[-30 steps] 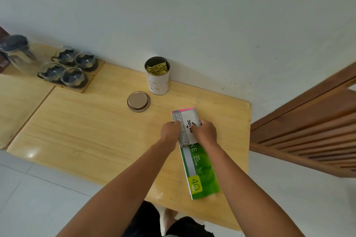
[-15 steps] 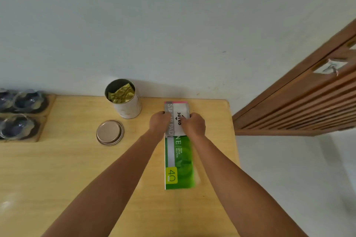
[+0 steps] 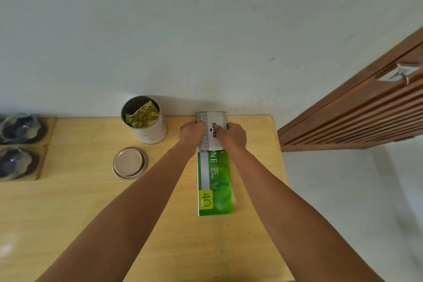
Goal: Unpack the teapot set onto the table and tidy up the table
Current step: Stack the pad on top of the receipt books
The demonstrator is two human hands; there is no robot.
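Wooden desk [image 3: 68,213] against a pale wall, seen from above, with both hands on a stamp pad box.

The grey stamp pad box [image 3: 211,129] is gripped at the desk's far edge, by the wall: the left hand [image 3: 191,131] is closed on its left side, the right hand [image 3: 234,136] on its right. It overlaps the far end of a green box [image 3: 215,183]. An open tin [image 3: 146,121] holding gold foil stands left of the hands, its lid [image 3: 130,162] lying nearer. Glass cups [image 3: 18,144] on wooden trays are seen at far left.
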